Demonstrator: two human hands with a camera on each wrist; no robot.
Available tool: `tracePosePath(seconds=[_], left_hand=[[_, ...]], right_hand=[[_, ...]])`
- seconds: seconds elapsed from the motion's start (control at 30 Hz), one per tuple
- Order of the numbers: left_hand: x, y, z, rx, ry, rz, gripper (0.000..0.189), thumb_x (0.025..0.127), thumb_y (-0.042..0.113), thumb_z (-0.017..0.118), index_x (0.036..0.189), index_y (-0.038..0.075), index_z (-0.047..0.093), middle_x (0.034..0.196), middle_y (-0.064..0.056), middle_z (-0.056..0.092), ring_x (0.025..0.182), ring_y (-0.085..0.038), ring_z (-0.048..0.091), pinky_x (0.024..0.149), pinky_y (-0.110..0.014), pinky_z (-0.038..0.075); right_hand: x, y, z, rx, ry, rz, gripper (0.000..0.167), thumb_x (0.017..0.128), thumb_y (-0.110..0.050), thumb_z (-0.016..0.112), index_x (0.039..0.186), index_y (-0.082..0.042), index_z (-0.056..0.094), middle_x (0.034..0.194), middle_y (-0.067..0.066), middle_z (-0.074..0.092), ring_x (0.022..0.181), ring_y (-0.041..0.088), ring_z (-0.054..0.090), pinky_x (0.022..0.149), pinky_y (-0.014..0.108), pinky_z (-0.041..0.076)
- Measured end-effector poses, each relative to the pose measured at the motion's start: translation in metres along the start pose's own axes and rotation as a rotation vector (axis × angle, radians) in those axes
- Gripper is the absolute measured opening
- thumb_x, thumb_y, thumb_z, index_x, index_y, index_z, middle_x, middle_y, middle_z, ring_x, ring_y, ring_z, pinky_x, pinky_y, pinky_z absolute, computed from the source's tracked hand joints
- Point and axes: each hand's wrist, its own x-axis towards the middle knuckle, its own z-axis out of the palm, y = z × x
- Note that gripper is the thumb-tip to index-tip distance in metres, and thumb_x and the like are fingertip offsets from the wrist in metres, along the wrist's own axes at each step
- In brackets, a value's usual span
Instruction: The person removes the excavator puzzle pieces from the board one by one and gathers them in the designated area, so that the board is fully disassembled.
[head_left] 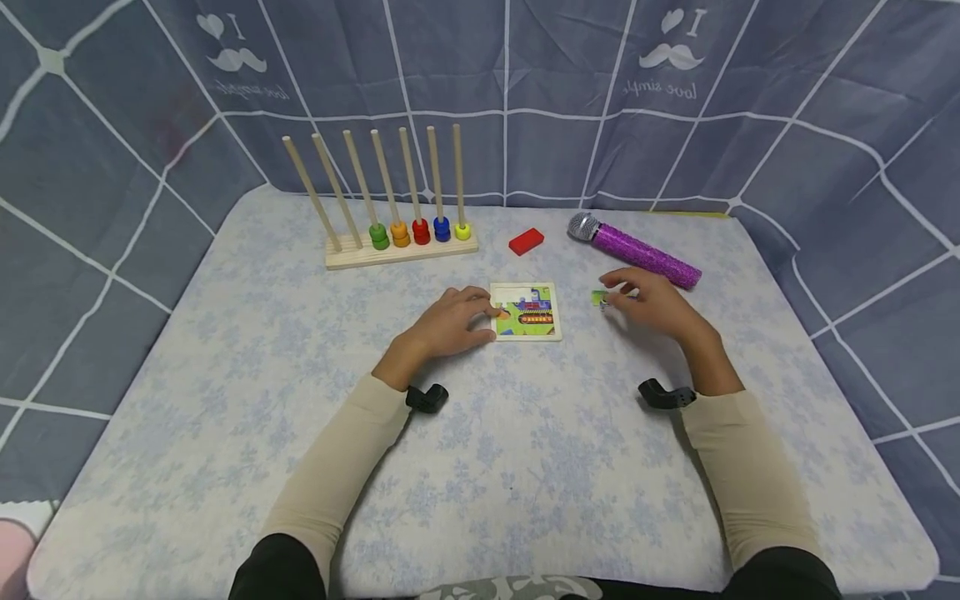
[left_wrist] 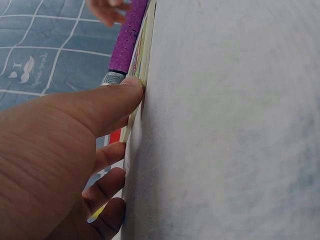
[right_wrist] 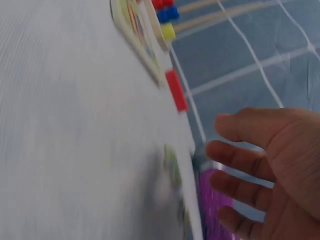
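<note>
A small picture puzzle (head_left: 522, 319) in a pale frame lies mid-table, with a blank strip along its far side. My left hand (head_left: 450, 321) holds its left edge, thumb near the front corner and index finger farther back. In the left wrist view the thumb (left_wrist: 120, 97) rests right at the frame's rim, other fingers loosely bent. To the right, my right hand (head_left: 652, 302) hovers with parted fingers over a green puzzle piece (head_left: 597, 297). The right wrist view shows that hand (right_wrist: 270, 165) holding nothing, and blurred loose pieces (right_wrist: 172, 165) on the table beneath.
Behind the puzzle stands a wooden peg rack (head_left: 401, 254) with coloured beads low on several pegs. A red block (head_left: 527, 242) lies beyond the puzzle. A purple glitter microphone (head_left: 637, 250) lies past my right hand. Grey checked cloth (head_left: 555, 83) hangs around the table.
</note>
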Motion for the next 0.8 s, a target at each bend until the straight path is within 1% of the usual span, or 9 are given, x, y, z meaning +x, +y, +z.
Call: tracePosePath(seconds=[0.1, 0.17, 0.3, 0.4, 0.47, 0.57, 0.7, 0.8], left_hand=[[-0.001, 0.001, -0.001, -0.002, 0.002, 0.001, 0.042, 0.099, 0.034, 0.069, 0.137, 0.017, 0.064, 0.150, -0.010, 0.046, 0.131, -0.031, 0.042, 0.109, -0.044, 0.034], [-0.001, 0.001, -0.002, -0.007, 0.001, 0.005, 0.043, 0.098, 0.033, 0.069, 0.137, 0.016, 0.064, 0.149, -0.011, 0.047, 0.132, -0.032, 0.042, 0.109, -0.045, 0.034], [0.000, 0.000, -0.002, -0.017, 0.008, 0.017, 0.042, 0.098, 0.033, 0.069, 0.136, 0.015, 0.065, 0.148, -0.011, 0.048, 0.132, -0.031, 0.042, 0.109, -0.045, 0.034], [0.000, -0.002, -0.001, -0.019, 0.008, 0.023, 0.041, 0.098, 0.033, 0.069, 0.136, 0.015, 0.065, 0.148, -0.011, 0.048, 0.131, -0.032, 0.043, 0.109, -0.045, 0.034], [0.000, -0.002, -0.002, -0.016, 0.005, 0.026, 0.040, 0.099, 0.033, 0.068, 0.135, 0.016, 0.065, 0.149, -0.011, 0.047, 0.130, -0.032, 0.043, 0.108, -0.045, 0.035], [0.000, -0.001, -0.002, -0.014, 0.002, 0.021, 0.040, 0.099, 0.034, 0.068, 0.134, 0.016, 0.065, 0.149, -0.011, 0.046, 0.129, -0.033, 0.043, 0.108, -0.045, 0.036], [0.000, 0.000, -0.003, -0.017, 0.008, 0.010, 0.039, 0.098, 0.033, 0.069, 0.133, 0.016, 0.066, 0.149, -0.011, 0.046, 0.129, -0.033, 0.043, 0.108, -0.045, 0.035], [0.000, 0.000, -0.001, -0.026, 0.003, 0.009, 0.039, 0.098, 0.033, 0.069, 0.133, 0.016, 0.066, 0.149, -0.011, 0.046, 0.130, -0.033, 0.043, 0.108, -0.045, 0.035]], right_hand=[[0.019, -0.023, 0.011, -0.037, -0.105, -0.040, 0.027, 0.101, -0.007, 0.061, 0.126, 0.003, 0.064, 0.121, 0.021, 0.063, 0.110, 0.037, 0.059, 0.092, 0.055, 0.046], [0.033, -0.036, 0.022, -0.072, -0.153, -0.080, 0.025, 0.100, -0.007, 0.061, 0.123, 0.001, 0.066, 0.116, 0.019, 0.064, 0.107, 0.034, 0.058, 0.091, 0.052, 0.047], [0.060, -0.051, 0.042, -0.161, -0.197, -0.171, 0.025, 0.099, -0.002, 0.059, 0.122, -0.002, 0.069, 0.107, 0.017, 0.060, 0.096, 0.031, 0.055, 0.085, 0.047, 0.046], [0.073, -0.055, 0.053, -0.220, -0.217, -0.175, 0.026, 0.098, 0.001, 0.058, 0.120, -0.004, 0.070, 0.105, 0.017, 0.057, 0.091, 0.030, 0.050, 0.082, 0.045, 0.043], [0.077, -0.055, 0.057, -0.248, -0.220, -0.155, 0.026, 0.096, 0.001, 0.058, 0.119, -0.005, 0.071, 0.105, 0.017, 0.056, 0.090, 0.030, 0.049, 0.081, 0.044, 0.043], [0.077, -0.052, 0.060, -0.250, -0.204, -0.134, 0.028, 0.095, 0.003, 0.057, 0.118, -0.005, 0.070, 0.105, 0.018, 0.054, 0.091, 0.031, 0.048, 0.081, 0.045, 0.043], [0.075, -0.049, 0.063, -0.240, -0.167, -0.139, 0.030, 0.094, 0.005, 0.053, 0.117, -0.006, 0.069, 0.106, 0.018, 0.052, 0.093, 0.032, 0.048, 0.083, 0.046, 0.043], [0.075, -0.047, 0.065, -0.245, -0.168, -0.132, 0.028, 0.095, 0.004, 0.053, 0.117, -0.008, 0.067, 0.107, 0.018, 0.051, 0.094, 0.032, 0.048, 0.084, 0.047, 0.043]])
